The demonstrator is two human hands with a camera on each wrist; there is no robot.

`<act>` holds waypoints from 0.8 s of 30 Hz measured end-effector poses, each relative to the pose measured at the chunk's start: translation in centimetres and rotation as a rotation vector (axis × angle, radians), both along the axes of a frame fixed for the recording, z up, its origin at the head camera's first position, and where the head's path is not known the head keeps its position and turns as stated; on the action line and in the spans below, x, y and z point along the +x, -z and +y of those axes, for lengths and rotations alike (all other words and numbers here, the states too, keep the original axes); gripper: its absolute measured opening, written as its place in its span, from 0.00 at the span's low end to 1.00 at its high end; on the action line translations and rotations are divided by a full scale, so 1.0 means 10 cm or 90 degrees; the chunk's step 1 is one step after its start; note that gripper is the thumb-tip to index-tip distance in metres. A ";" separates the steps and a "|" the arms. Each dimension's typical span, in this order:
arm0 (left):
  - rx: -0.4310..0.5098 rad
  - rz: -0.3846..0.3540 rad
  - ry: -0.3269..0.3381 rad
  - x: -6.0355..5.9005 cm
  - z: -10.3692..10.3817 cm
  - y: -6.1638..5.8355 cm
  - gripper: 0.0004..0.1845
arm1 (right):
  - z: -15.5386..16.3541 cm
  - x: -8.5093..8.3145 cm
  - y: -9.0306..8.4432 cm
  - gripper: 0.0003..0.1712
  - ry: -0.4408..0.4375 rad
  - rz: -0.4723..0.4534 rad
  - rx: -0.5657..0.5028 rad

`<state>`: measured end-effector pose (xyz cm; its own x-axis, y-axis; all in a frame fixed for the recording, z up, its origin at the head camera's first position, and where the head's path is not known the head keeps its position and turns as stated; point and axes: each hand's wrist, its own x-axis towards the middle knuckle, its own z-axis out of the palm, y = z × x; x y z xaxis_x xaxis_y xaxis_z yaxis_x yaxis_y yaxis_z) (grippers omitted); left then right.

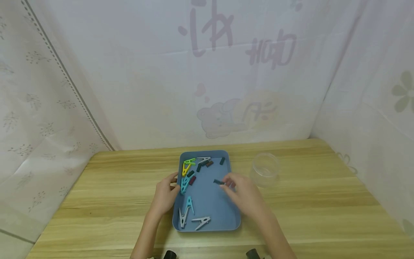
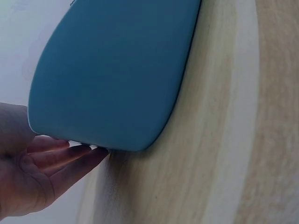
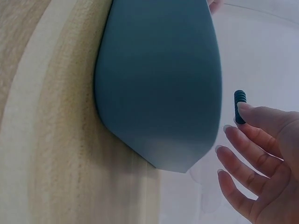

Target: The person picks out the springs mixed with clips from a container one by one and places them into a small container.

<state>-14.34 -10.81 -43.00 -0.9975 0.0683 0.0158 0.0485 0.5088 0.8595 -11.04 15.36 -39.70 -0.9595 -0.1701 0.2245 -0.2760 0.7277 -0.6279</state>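
Note:
A blue tray (image 1: 210,205) sits mid-table and holds several clothespins: yellow and green ones (image 1: 187,165), teal ones (image 1: 185,184), white ones (image 1: 202,222), plus small dark pieces (image 1: 207,164). My left hand (image 1: 166,194) rests against the tray's left wall. In the left wrist view its straight fingers (image 2: 70,158) touch the tray's outer wall (image 2: 112,74). My right hand (image 1: 242,192) hovers over the tray's right half and pinches a black spring (image 1: 219,182) at its fingertips. In the right wrist view the spring (image 3: 239,100) shows above the hand (image 3: 261,154), beside the tray's wall (image 3: 159,84).
A clear plastic cup (image 1: 265,169) stands just right of the tray. The wooden table (image 1: 97,201) stretches out to both sides. Pale printed cloth (image 1: 226,72) hangs close behind and along both sides of the table.

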 end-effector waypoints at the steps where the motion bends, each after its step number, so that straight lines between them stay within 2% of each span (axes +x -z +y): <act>1: 0.000 0.001 -0.001 0.00 0.00 0.00 0.27 | 0.00 0.00 -0.01 0.04 0.003 -0.002 0.000; 12: -0.001 0.001 0.002 0.00 0.00 0.00 0.27 | 0.06 0.01 -0.05 0.07 0.033 -0.006 -0.002; 24: 0.006 0.006 0.006 0.01 -0.01 -0.02 0.27 | 0.13 0.01 -0.06 0.10 0.091 -0.020 -0.030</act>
<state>-14.29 -10.91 -42.78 -0.9967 0.0767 0.0253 0.0604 0.5001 0.8638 -10.93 16.63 -39.10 -0.9798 -0.0219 0.1989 -0.1521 0.7276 -0.6690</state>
